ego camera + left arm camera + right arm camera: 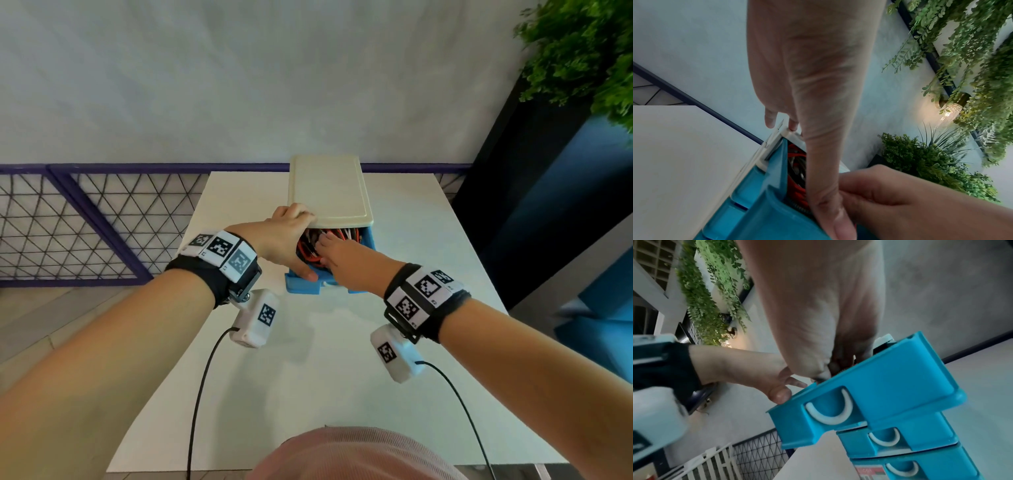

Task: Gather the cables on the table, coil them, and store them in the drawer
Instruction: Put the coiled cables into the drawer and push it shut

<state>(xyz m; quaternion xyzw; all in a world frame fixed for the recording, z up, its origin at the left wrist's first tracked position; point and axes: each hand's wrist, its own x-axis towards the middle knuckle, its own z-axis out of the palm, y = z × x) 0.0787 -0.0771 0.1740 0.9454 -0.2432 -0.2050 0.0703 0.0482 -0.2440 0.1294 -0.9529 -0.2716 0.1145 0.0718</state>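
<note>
The cables are a tangle of red-orange and dark strands with pale ends, lying inside the pulled-out top drawer of a small drawer unit. The drawer is bright blue with a white curved handle, and the unit has a cream lid; the right wrist view shows two more blue drawers stacked below it, both pushed in.

The left hand reaches over the drawer's left side: its fingers rest on the near left corner of the cream lid, while the thumb stretches down to the drawer's front rim. It holds nothing, the fingers lying fairly straight. The right hand dips into the drawer from the near side, fingers extended down onto the cables; whether they pinch a strand cannot be told, as the tips are hidden among the wires. Both wrists wear black bands with printed markers.

The unit stands at the far middle of a white table. Behind it runs a purple mesh fence and a pale wall, with green foliage at far right.
</note>
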